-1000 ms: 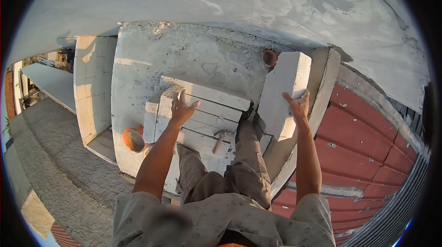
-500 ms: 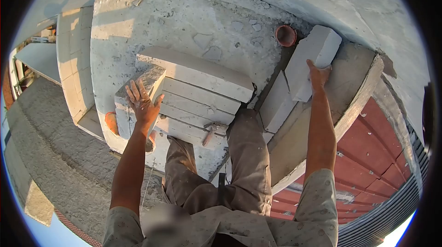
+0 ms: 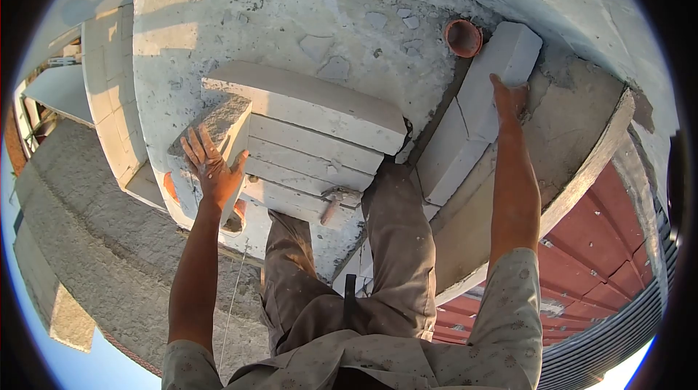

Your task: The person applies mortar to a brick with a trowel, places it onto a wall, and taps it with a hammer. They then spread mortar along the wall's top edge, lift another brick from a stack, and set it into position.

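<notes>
My left hand (image 3: 212, 166) lies with fingers spread against a rough-topped block (image 3: 231, 115) standing at the left end of a stack of pale lightweight concrete blocks (image 3: 313, 110). My right hand (image 3: 511, 98) grips the outer side of another pale concrete block (image 3: 503, 63), its thumb toward the top. That block sits end to end with a lower-placed block (image 3: 452, 154) along the right-hand ledge, the two almost in line. A hammer-like tool (image 3: 336, 203) with a worn handle rests on the stack's near side, close to my legs.
An orange pipe end (image 3: 464, 37) stands beside the gripped block. A rough concrete slab (image 3: 276, 26) spreads ahead, with flakes of mortar on it. Red metal roofing (image 3: 582, 237) lies below the ledge (image 3: 567, 165) at right. A thin string (image 3: 231, 303) hangs at lower left.
The block under my right hand has shifted into closer line with the block behind it. My left hand stays on its block, and the whole view has shifted slightly.
</notes>
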The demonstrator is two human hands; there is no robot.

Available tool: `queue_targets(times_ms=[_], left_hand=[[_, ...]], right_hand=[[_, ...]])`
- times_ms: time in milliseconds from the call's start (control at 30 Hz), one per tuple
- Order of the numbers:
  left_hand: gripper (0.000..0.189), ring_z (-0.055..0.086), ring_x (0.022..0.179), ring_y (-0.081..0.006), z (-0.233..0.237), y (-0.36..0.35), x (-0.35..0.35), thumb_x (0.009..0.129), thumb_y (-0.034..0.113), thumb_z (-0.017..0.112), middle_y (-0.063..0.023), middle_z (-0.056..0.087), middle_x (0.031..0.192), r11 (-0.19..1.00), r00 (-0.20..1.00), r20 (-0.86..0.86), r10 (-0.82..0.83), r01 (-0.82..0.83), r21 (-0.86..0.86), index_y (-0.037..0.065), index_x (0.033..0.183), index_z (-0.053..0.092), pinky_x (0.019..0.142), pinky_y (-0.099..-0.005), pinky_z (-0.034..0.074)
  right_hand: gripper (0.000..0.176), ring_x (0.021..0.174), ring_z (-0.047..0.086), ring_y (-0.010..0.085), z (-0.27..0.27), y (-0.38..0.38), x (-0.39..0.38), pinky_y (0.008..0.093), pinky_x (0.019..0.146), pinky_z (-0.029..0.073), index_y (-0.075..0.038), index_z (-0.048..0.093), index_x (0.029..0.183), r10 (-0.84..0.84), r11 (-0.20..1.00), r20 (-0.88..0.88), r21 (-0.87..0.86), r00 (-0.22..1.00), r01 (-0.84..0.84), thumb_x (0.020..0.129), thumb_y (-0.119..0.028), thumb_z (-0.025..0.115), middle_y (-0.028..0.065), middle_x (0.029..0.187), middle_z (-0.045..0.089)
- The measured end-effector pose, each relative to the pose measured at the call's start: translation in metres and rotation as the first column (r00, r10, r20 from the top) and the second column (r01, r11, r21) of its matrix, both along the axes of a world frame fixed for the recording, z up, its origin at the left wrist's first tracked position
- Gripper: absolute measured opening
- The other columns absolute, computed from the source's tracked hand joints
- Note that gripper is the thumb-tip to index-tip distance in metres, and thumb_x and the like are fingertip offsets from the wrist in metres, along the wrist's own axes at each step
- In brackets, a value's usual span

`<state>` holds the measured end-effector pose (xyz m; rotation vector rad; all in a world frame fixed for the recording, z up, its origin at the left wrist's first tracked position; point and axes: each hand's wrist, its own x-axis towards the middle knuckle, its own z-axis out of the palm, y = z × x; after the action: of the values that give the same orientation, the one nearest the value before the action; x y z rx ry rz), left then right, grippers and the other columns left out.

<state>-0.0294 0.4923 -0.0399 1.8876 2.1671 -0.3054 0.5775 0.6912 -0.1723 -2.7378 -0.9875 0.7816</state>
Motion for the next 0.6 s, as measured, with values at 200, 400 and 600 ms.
queue_targets(times_ms=[200,400,600], left_hand=[[0.115,-0.002,0.148,-0.0518,-0.001,-0.001,0.000,0.081,0.058,0.073,-0.0251,0.003,0.162,1.000,1.000,-0.001,0.010,-0.010,-0.020,0.011,0.160,0.003,0.113,-0.0691,0.010],[0.113,-0.001,0.148,-0.0514,0.002,-0.001,0.000,0.082,0.055,0.074,-0.0254,0.005,0.161,1.000,1.000,0.025,0.015,-0.014,-0.007,0.011,0.160,0.005,0.113,-0.0696,0.011],[0.112,0.001,0.148,-0.0509,0.003,0.000,0.002,0.081,0.055,0.074,-0.0259,0.009,0.160,0.999,1.000,0.001,0.031,-0.031,-0.011,0.011,0.159,0.007,0.113,-0.0697,0.013]], right_hand=[[0.104,0.126,0.053,0.0440,-0.027,-0.002,0.013,0.0458,0.107,0.045,0.015,0.033,0.143,0.093,0.995,0.116,0.016,0.989,-0.095,0.073,-0.041,0.086,0.0335,0.137,0.050],[0.100,0.137,0.041,0.0477,0.029,0.012,-0.018,0.0516,0.112,0.039,-0.007,0.018,0.157,0.338,0.919,0.214,-0.285,0.916,-0.273,0.083,-0.040,0.076,0.0327,0.150,0.033],[0.092,0.147,0.022,0.0457,-0.020,-0.010,0.002,0.0494,0.119,0.030,-0.011,0.013,0.159,0.511,0.858,0.305,-0.241,0.804,-0.454,0.089,-0.036,0.067,0.0288,0.159,0.022]])
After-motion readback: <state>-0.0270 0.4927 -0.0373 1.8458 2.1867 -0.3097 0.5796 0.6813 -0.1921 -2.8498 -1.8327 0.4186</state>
